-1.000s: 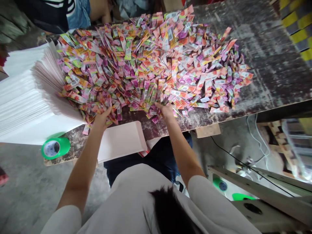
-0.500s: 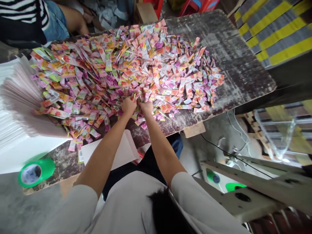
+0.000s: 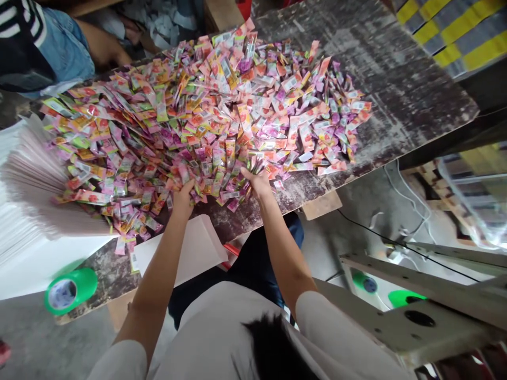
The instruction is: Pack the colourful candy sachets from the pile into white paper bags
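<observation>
A broad pile of small printed sachets, in pink, purple, yellow and green and some with barcodes, covers much of a worn dark table. At the pile's near edge, my left hand is closed around a few sachets, its fingertips partly hidden among them. Farther right, my right hand grips a small bunch of sachets, thumb pointing left and the other fingers mostly covered. Between the hands, more sachets lie at the table's edge. A white envelope rests below my left hand, partly behind my forearm.
Fanned white envelopes are stacked at the left. A green tape roll sits on the near left corner of the table. Across it, a person's bare leg shows. A metal frame stands at the lower right.
My hands, close together before, have moved apart: the left toward the left and nearer my body, the right slightly rightward. Sachets now show between them. The camera view has shifted a little.
</observation>
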`<state>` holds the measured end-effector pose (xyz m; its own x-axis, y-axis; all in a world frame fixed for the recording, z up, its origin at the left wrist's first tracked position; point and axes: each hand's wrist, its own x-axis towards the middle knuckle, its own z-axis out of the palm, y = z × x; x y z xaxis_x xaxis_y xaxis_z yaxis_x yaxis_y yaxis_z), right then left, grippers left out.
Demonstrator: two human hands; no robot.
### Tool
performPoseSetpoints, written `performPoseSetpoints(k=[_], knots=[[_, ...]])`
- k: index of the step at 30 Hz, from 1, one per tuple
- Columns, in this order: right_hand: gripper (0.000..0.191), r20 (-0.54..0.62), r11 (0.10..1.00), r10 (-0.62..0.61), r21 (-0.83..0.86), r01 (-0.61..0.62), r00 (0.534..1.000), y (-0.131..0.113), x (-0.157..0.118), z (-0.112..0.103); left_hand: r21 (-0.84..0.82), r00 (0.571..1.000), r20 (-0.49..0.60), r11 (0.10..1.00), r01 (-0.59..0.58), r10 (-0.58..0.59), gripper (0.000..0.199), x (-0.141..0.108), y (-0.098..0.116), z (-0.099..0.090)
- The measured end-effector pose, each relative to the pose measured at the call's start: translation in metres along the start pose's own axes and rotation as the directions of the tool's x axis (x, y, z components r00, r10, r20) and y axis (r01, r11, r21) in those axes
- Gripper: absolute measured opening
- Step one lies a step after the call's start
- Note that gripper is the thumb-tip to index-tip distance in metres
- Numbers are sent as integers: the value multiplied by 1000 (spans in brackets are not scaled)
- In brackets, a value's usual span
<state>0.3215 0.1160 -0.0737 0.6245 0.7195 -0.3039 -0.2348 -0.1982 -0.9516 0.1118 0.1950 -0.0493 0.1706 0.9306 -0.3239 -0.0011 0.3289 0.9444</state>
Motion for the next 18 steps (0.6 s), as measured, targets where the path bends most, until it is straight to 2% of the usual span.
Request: performPoseSetpoints(k=[2,3,5,6,7,8,9,11,13,14,16,18], knots=[[44,-30,988,57,-139,-61,998,-10,22,14,206,997,-3,975,-81,84,37,7,-4,26],[43,-52,967,85,-236,-95,995,-14,32,22,361,995,4,928,-98,104,37,10,-7,39],[41,-99,885,93,-448,-128,991,-22,49,39,672,995,5,737,-76,98,31,15,-12,58],[40,-113,843,77,-522,-126,991,-25,54,46,775,996,-3,629,-52,85,26,16,-14,64],[39,-114,821,62,-559,-115,992,-25,57,51,833,997,-9,553,-36,78,21,16,-15,67],[38,-107,825,55,-556,-106,993,-25,58,54,849,997,-10,527,-34,80,18,15,-15,67],[36,-94,852,60,-513,-100,994,-25,57,52,829,996,-9,558,-43,90,18,13,-13,64],[34,-46,937,55,-344,-67,997,-23,52,39,673,993,-4,735,-85,119,23,7,-5,51],[35,-7,989,-8,-145,7,1000,-24,45,13,394,990,-18,911,-123,142,35,2,8,30],[36,-6,996,-52,-68,52,999,-25,42,-2,253,991,-30,960,-121,133,40,0,15,18],[40,-29,992,-124,20,125,992,-29,36,-31,48,996,-41,996,-77,79,39,-3,30,-6],[43,-52,985,-161,59,164,986,-32,30,-51,-43,998,-40,998,-40,38,34,-3,40,-22]])
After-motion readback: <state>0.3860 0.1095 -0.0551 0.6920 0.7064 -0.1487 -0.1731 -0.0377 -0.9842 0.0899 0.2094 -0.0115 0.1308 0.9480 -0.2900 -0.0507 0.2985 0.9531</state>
